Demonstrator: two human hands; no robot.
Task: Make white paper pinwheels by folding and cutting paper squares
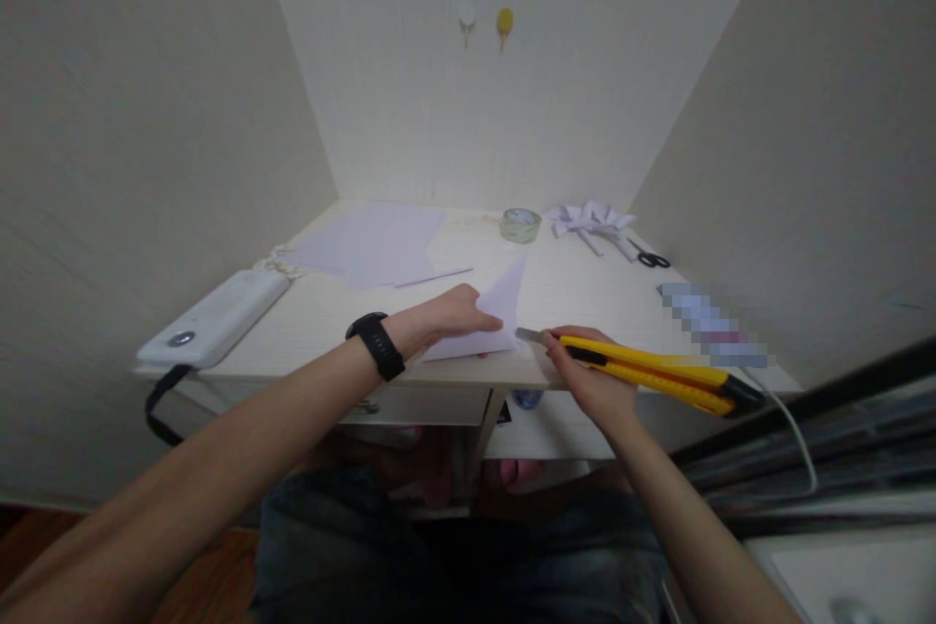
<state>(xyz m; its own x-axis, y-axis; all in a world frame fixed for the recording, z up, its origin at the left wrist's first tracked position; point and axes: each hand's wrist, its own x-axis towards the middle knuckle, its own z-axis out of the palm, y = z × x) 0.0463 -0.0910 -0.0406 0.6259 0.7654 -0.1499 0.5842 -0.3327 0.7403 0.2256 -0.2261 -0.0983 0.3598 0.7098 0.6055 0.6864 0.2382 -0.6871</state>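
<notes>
We see the left hand pinching a folded sheet of paper, thumb laid along its face; the sheet is white, smooth and matte, with one sharp corner standing up and its lower edge near the front of the desk; the right hand grasps a utility cutter, fingers wrapped near its blade end; its body is long, glossy yellow plastic with black parts, its blade a flat grey metal strip pointing at the paper's right edge; whether the two touch, we cannot tell.

On the left wrist we note a black watch with a banded strap; beneath everything lies the desk, pale, with a fine streaked grain.

Farther out we record flat, overlapping loose sheets at back left; a squat, translucent tape roll at the back; beside black-handled scissors, a spiky cluster of folded paper strips; at far left, a rounded white plastic case.
</notes>
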